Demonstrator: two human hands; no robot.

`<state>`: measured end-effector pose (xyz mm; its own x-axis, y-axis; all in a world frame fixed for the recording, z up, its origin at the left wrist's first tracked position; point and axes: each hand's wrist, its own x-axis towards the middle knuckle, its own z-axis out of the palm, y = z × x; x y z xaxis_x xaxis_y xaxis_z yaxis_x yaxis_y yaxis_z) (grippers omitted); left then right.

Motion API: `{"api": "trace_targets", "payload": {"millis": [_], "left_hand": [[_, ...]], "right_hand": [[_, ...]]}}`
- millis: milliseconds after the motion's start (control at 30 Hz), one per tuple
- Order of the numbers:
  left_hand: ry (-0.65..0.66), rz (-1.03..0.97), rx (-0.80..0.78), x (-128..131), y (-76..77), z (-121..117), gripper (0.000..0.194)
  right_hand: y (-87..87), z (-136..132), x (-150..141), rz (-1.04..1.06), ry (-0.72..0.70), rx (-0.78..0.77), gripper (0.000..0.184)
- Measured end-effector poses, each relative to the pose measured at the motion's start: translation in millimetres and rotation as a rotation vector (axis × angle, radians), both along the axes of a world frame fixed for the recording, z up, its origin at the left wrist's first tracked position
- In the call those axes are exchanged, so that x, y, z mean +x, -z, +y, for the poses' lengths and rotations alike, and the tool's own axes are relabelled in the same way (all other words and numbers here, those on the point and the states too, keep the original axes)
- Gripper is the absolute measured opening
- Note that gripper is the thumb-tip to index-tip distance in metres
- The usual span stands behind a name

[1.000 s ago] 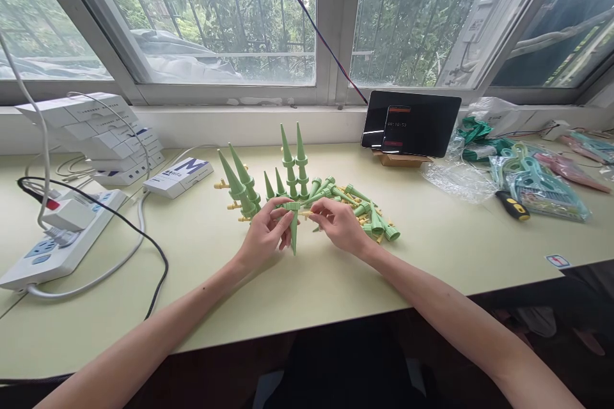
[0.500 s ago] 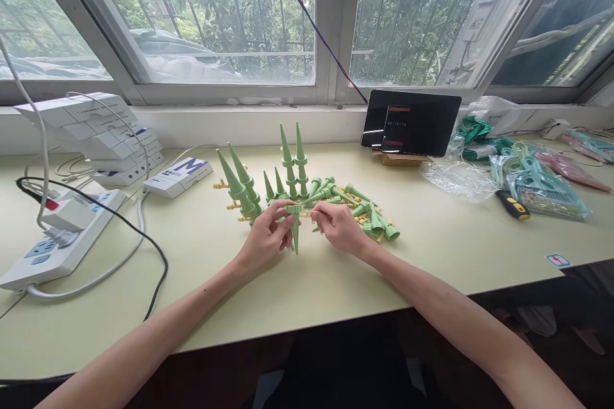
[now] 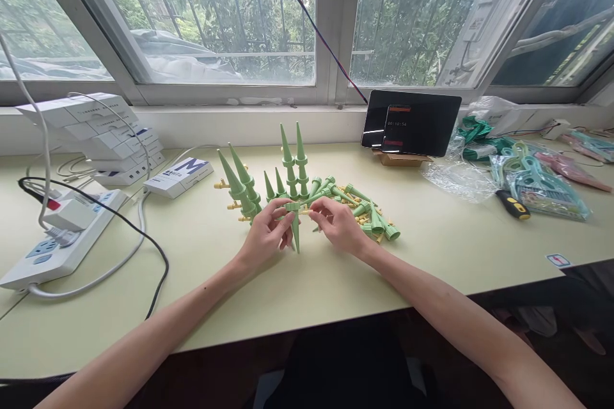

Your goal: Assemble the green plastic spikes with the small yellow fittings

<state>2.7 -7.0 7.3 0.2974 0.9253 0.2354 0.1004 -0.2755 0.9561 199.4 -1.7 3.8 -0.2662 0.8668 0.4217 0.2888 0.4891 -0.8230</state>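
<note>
My left hand (image 3: pixel 267 231) is closed around a green plant watering spike (image 3: pixel 296 234), held tip down just above the table. My right hand (image 3: pixel 339 226) pinches a small yellow valve piece (image 3: pixel 306 210) against the side of the spike's collar; whether it sits inside the collar I cannot tell. Behind my hands, several stacked green spikes (image 3: pixel 301 169) stand upright with points up. More stacked spikes (image 3: pixel 236 185) lean at the left, with yellow valves (image 3: pixel 221 185) sticking out. To the right lies a loose heap of green spikes (image 3: pixel 377 222) mixed with yellow pieces.
A power strip (image 3: pixel 19 271) with cables and a white box (image 3: pixel 178 177) lie at left, before stacked white boxes (image 3: pixel 119 140). A tablet (image 3: pixel 432 124) with a phone (image 3: pixel 396 130) leans at the back. Plastic packages (image 3: pixel 551 188) and a yellow-black tool handle (image 3: pixel 513 204) lie right.
My right hand's fingers have shifted slightly at the collar, showing more of the yellow piece. The spike's tip has swung a little to the right.
</note>
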Motion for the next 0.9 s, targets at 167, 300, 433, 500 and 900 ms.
{"api": "trace_targets", "payload": {"millis": [167, 300, 433, 500, 900], "left_hand": [[0.003, 0.012, -0.009, 1.3, -1.4, -1.3, 0.031], [0.002, 0.051, -0.002, 1.4, -0.7, -1.4, 0.032], [-0.006, 0.078, 0.013, 0.3, 1.4, -1.0, 0.031], [-0.006, 0.084, 0.019, -0.1, 1.9, -0.9, 0.031], [0.016, 0.038, 0.008, 0.4, 1.1, -1.0, 0.029]], "right_hand": [[2.1, 0.6, 0.3, 0.016, -0.015, -0.006, 0.017], [3.8, 0.7, 0.7, 0.012, -0.033, -0.015, 0.016], [2.3, -1.1, 0.9, -0.032, -0.033, -0.014, 0.020], [1.2, -2.3, 0.6, -0.051, -0.031, -0.009, 0.022], [1.6, -1.3, -0.4, -0.066, -0.033, -0.016, 0.033]]}}
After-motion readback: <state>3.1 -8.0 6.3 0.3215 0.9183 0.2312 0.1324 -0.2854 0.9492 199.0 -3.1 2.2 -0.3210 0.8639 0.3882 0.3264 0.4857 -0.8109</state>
